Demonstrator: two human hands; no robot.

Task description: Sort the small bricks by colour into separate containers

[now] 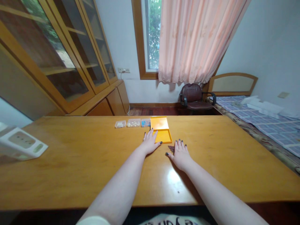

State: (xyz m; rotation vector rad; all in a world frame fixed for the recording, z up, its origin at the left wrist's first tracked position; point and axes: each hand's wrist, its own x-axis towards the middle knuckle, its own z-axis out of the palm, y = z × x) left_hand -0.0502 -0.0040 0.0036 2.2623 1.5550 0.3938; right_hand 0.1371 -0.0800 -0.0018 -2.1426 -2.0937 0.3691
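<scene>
An opened yellow case (166, 136) lies on the wooden table, its lid (159, 123) tipped back at the far side. My left hand (150, 143) rests over the near left corner of the case with the fingers spread. To the right of the case, my right hand (181, 153) lies flat on the table, fingers stretched out. A small dark brown piece with a jagged edge (171, 148) shows beside the right hand's fingers, partly covered by that hand; I cannot make out its kind. Neither hand is closed round anything.
Beyond my left hand stand small clear boxes: one with pale contents (120, 124), one with whitish pieces (133, 123) and one with blue pieces (145, 122). A white device (22, 142) stands at the table's left. Past the table are a chair (192, 95) and a bed (262, 115).
</scene>
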